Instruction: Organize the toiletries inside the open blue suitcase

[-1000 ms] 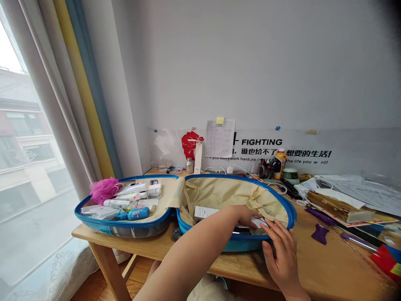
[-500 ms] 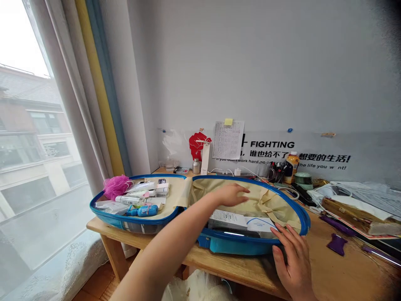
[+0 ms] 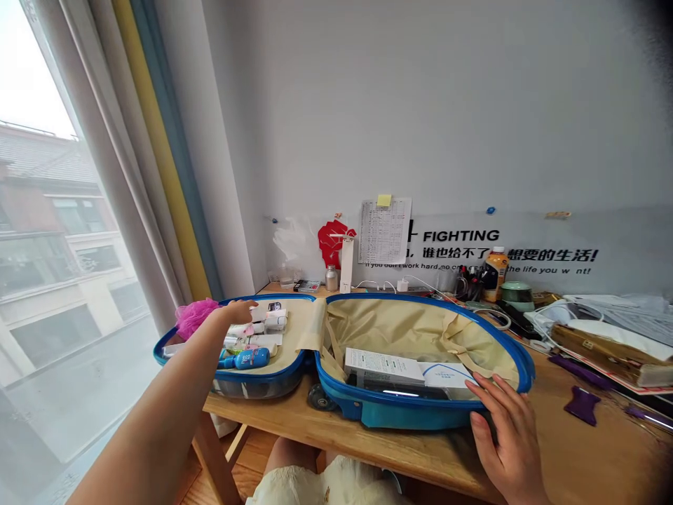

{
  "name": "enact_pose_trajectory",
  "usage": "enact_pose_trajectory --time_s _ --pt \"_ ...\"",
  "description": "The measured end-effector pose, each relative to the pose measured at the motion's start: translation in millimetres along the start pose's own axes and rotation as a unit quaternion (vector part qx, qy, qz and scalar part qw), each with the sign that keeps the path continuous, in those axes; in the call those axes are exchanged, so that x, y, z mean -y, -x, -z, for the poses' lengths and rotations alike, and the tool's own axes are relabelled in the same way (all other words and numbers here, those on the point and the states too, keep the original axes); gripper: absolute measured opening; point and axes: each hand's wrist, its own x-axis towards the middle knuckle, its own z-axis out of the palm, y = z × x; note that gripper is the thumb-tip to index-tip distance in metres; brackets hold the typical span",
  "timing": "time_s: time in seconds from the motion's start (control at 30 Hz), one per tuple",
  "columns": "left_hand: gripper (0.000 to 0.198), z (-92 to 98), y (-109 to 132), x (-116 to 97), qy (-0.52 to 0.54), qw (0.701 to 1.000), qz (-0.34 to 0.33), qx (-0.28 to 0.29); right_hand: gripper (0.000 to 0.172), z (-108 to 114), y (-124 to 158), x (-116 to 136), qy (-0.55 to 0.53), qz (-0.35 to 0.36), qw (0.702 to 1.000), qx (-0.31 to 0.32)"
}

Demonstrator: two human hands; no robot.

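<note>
A blue suitcase (image 3: 415, 419) lies unfolded on the wooden desk, showing its beige lining. Over the left half is my left hand (image 3: 236, 311), fingers partly stretched above several white tubes (image 3: 276, 321); I see nothing held in it. Close by are a pink bath puff (image 3: 194, 317) and a blue bottle (image 3: 251, 358). My right hand (image 3: 507, 424) lies open, fingers spread, on the near right rim of the other half. Inside that half, along the near wall, are a white printed box (image 3: 383, 365) and a white box with a blue line (image 3: 446, 375).
Along the wall stand a small silver jar (image 3: 331, 279), a white upright stick-like holder (image 3: 347, 265), a charger (image 3: 402, 285) and an orange bottle (image 3: 495, 275). Papers, cables and a brown box (image 3: 604, 351) crowd the right side. A purple piece (image 3: 582, 405) lies nearer the desk's front.
My left hand has moved left, from above the right half of the suitcase to the tubes in the left half. My right hand remains on the rim; the view has shifted slightly.
</note>
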Motion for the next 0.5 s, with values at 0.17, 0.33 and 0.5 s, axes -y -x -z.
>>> enact_pose_trajectory --time_s 0.17,0.33,0.5 --pt "0.040 -5.9 -15.3 -6.7 -0.015 0.999 -0.013 0.046 0.033 -0.9 1.7 -1.1 0.006 -0.010 1.000 0.006" --pt "0.036 -1.2 -18.4 -14.1 -0.034 0.997 -0.024 0.062 0.035 -0.9 0.8 0.2 0.000 -0.009 1.000 0.003" --pt "0.040 17.1 -6.1 -4.8 -0.043 0.999 -0.008 0.008 0.033 0.1 -0.5 1.7 -0.004 -0.016 1.000 -0.002"
